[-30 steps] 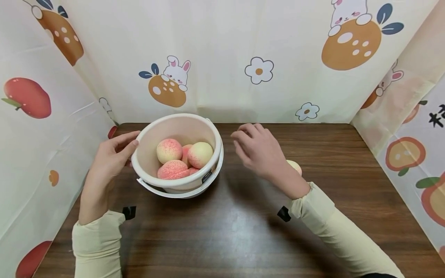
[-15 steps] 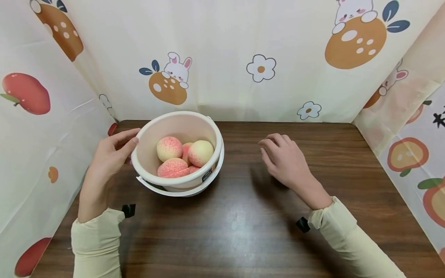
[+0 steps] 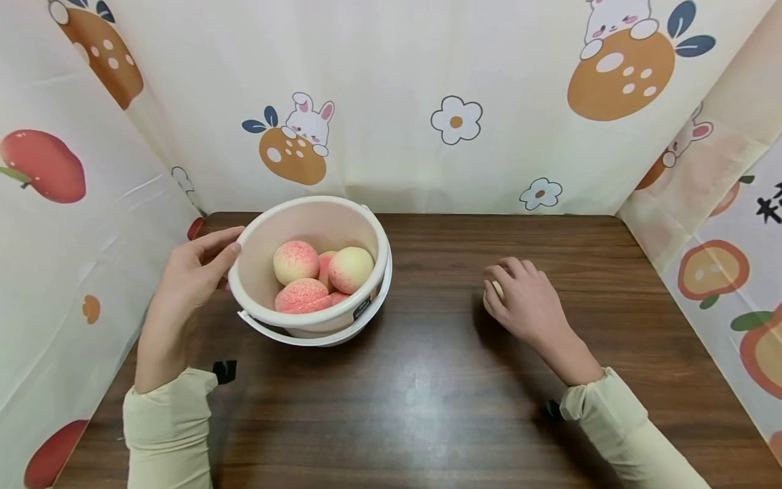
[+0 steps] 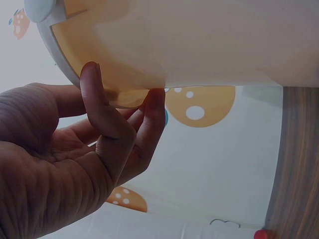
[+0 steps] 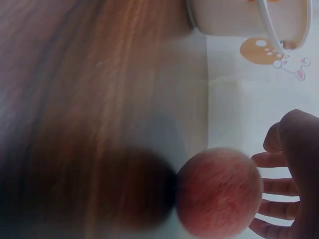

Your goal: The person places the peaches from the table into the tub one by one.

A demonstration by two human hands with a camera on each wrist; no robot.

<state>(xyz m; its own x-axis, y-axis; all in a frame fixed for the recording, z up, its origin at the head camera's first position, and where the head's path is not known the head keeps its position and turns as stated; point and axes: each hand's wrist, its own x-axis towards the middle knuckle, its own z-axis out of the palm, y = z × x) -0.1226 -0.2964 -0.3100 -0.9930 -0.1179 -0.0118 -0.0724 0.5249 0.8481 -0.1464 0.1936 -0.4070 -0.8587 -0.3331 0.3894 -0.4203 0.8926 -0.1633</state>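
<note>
A white bucket [image 3: 244, 292] stands at the left rear of the table, its handle lowered around the front. Several pink-and-cream peaches [image 3: 296, 263] lie inside it. My left hand [image 3: 192, 275] holds the bucket at its left rim; in the left wrist view, fingertips [image 4: 92, 74] press against the wall. Over to the right, my right hand [image 3: 524, 299] hovers low over a single peach [image 5: 219, 193] on the table, mostly covered by the hand in the head view. Its fingers reach behind the peach, while the thumb [image 5: 289, 127] stands apart from it.
The brown wooden table [image 3: 409, 387] ends at a patterned curtain [image 3: 391, 109] behind. More patterned cloth [image 3: 67, 272] borders it on the left and right. A black tab [image 3: 224, 371] shows at the left cuff.
My right hand has moved from beside the bucket to the right and down, to the lone peach. The left hand and the bucket stay in place.
</note>
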